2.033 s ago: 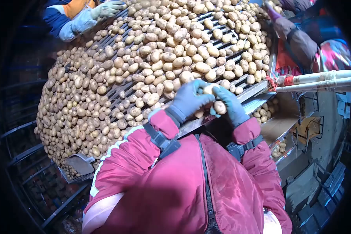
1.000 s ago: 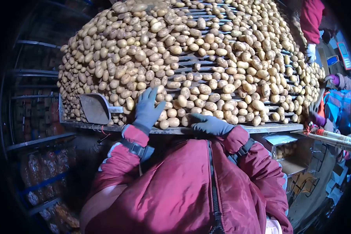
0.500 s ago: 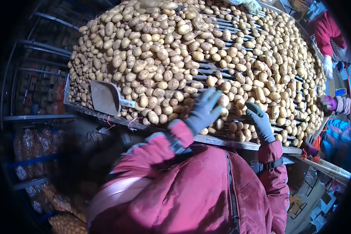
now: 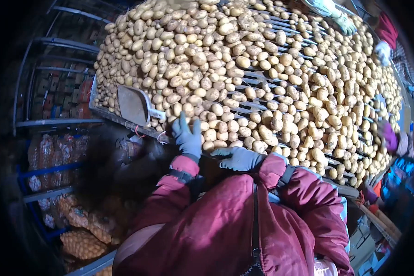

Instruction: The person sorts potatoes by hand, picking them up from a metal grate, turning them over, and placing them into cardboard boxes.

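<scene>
Potatoes point(image 4: 207, 69) lie heaped over a slatted metal table point(image 4: 254, 105). My left hand point(image 4: 187, 137), in a grey glove, is at the table's near edge with its fingers apart, beside the nearest potatoes and just right of the scoop's handle. The flat scoop point(image 4: 133, 105) rests on the pile at the left. To the right, my right hand point(image 4: 239, 158), also gloved, reaches leftward along the near edge below the potatoes. Its fingers point left with the thumb side up, and nothing shows in them. Its palm is hidden.
A co-worker's gloved hand point(image 4: 344, 23) is over the potatoes at the top right. Another person's white-gloved hand point(image 4: 382, 51) and a purple-gloved hand point(image 4: 389, 136) are at the right edge. Net sacks point(image 4: 83, 244) and metal racks point(image 4: 60, 122) stand at the left.
Both my hands have moved left and toward the near edge, out of the potatoes. The co-worker's hand at the top has come further into view. The view has shifted slightly.
</scene>
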Motion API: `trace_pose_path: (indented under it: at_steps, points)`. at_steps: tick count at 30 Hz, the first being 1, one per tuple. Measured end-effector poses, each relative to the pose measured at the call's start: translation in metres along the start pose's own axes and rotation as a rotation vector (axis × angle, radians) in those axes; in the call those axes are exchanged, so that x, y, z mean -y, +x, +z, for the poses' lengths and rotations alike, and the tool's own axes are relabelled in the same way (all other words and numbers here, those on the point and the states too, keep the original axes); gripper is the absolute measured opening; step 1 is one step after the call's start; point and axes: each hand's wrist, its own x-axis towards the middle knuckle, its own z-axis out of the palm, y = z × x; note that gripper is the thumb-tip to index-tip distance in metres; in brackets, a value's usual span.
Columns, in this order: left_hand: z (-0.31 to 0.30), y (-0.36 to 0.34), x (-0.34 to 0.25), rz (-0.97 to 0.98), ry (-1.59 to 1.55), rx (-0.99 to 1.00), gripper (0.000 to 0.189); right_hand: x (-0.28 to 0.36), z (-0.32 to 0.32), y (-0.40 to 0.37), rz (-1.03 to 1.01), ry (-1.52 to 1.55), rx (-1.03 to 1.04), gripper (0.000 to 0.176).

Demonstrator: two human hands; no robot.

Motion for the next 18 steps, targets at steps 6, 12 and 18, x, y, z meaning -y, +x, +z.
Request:
trace_pose_path:
  at_steps: [6, 12, 18]
  points:
    - [0.005, -0.002, -0.092, 0.111, -0.119, 0.090, 0.058, -0.029, -0.017, 0.003, -0.324, -0.062, -0.062, 0.033]
    - [0.053, -0.004, -0.186, 0.447, -0.344, 0.110, 0.058, -0.085, -0.089, -0.022, -0.331, -0.342, -0.255, 0.035]
    - [0.007, -0.030, -0.234, 0.415, -0.924, 0.547, 0.061, -0.090, -0.128, -0.095, -0.145, 0.350, -0.532, 0.056]
